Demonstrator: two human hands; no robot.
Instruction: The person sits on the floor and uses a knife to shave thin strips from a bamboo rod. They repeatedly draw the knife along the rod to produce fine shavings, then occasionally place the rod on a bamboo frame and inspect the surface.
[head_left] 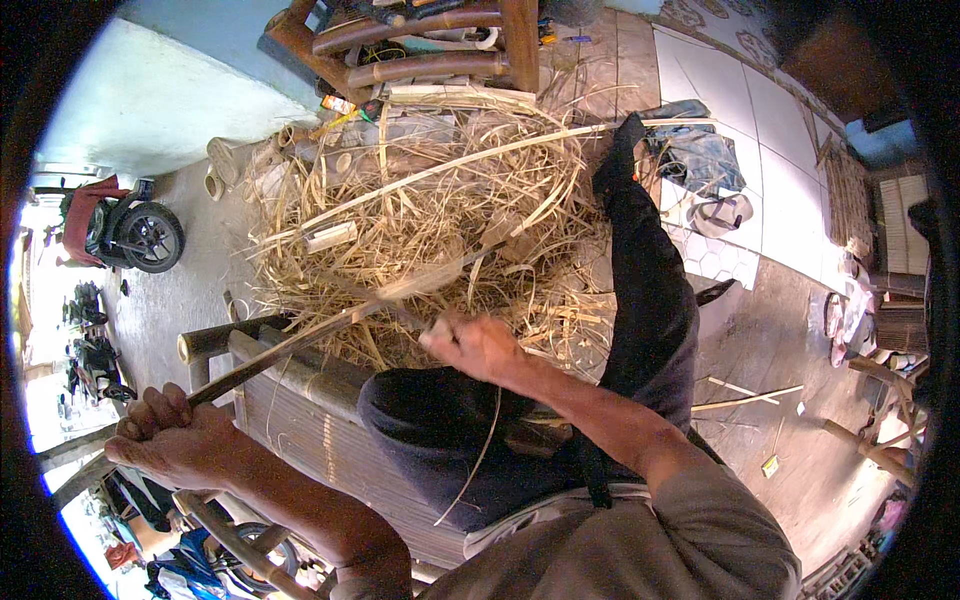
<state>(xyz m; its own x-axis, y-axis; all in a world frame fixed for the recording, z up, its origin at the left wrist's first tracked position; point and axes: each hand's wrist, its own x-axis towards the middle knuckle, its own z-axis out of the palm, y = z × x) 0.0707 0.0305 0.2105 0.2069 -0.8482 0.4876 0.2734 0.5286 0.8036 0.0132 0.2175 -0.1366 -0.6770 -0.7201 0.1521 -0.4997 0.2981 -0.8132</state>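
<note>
My left hand (172,432) is closed around the near end of a long thin bamboo strip (300,340) that slants up to the right over my knee. My right hand (470,345) grips a knife handle; its blade (425,280) lies against the strip near the middle, where a pale shaving curls off. A dark cloth (430,410) covers my raised knee under the right hand. A loose thin sliver (480,460) hangs down over the cloth.
A big heap of pale bamboo shavings (430,210) lies ahead on the floor. A bamboo bench (300,420) is under me. A bamboo chair frame (420,50) stands beyond. Motorbikes (130,230) are parked left; white tiles (780,170) and clothes (700,160) lie right.
</note>
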